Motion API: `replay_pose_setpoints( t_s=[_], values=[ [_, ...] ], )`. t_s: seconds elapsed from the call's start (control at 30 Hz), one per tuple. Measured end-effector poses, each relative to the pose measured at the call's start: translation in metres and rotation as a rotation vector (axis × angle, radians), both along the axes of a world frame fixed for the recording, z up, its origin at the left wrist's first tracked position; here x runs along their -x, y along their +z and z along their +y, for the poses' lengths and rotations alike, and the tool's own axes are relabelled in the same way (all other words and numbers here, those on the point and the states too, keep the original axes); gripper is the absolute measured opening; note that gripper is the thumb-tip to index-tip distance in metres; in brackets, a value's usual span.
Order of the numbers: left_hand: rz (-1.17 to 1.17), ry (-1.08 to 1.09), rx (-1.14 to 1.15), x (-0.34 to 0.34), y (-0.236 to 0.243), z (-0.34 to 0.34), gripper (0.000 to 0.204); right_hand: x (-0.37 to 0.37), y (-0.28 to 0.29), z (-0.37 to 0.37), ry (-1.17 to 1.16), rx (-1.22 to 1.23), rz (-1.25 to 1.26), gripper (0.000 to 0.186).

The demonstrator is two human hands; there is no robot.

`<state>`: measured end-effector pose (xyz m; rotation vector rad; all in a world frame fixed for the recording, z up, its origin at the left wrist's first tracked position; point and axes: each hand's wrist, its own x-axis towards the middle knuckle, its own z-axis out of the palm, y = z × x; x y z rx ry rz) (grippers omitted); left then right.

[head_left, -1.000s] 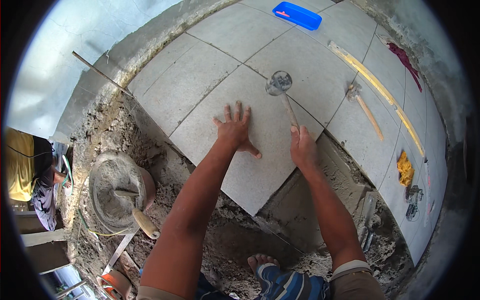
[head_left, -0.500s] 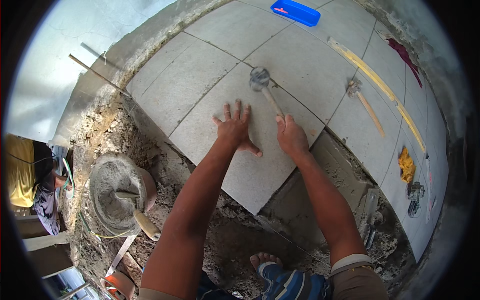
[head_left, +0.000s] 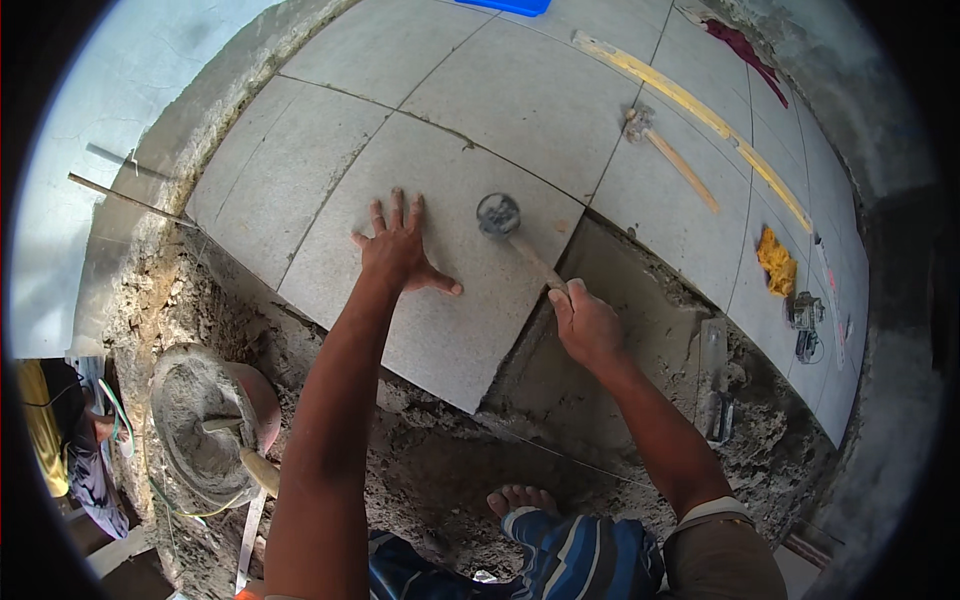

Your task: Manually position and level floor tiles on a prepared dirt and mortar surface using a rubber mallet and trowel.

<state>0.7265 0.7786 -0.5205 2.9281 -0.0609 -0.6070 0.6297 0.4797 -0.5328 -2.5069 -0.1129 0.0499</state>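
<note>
My left hand (head_left: pixel 396 256) lies flat, fingers spread, on a large light-grey floor tile (head_left: pixel 430 335). In my right hand (head_left: pixel 592 328) is the wooden handle of a mallet (head_left: pixel 498 215). Its round, dark, mortar-smeared head is over the right part of the same tile; whether it touches the surface I cannot tell. To the right of this tile is a bed of wet grey mortar (head_left: pixel 610 265), partly below my right forearm.
A mortar bucket (head_left: pixel 270 400) with a trowel (head_left: pixel 258 468) stands at left. On the tiles at right lie a second hammer-like tool (head_left: pixel 682 172), a yellow straightedge (head_left: pixel 660 85) and an orange-yellow cloth (head_left: pixel 775 262). A blue tray (head_left: pixel 515 5) shows at the top edge. A person's hand (head_left: pixel 103 427) appears far left.
The mallet and my right hand have come nearer to me, from the tile's far part toward its right side. My left hand stays on the tile. The whole view has shifted.
</note>
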Motion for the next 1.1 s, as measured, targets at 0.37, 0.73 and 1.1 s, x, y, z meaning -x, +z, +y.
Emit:
replay_pose_setpoints(
  t_s=[0.37, 0.73, 1.1],
  values=[
    [-0.016, 0.0, -0.023, -0.001, -0.004, 0.0, 0.171, 0.021, -0.003, -0.017, -0.058, -0.029, -0.007, 0.033],
    [-0.025, 0.04, -0.01, 0.003, -0.012, 0.003, 0.166, 0.051, -0.001, -0.025, -0.022, 0.131, 0.117, 0.029],
    [-0.061, 0.014, -0.014, 0.004, -0.013, 0.004, 0.163, 0.123, 0.006, -0.033, 0.178, -0.024, 0.189, 0.023]
  ],
)
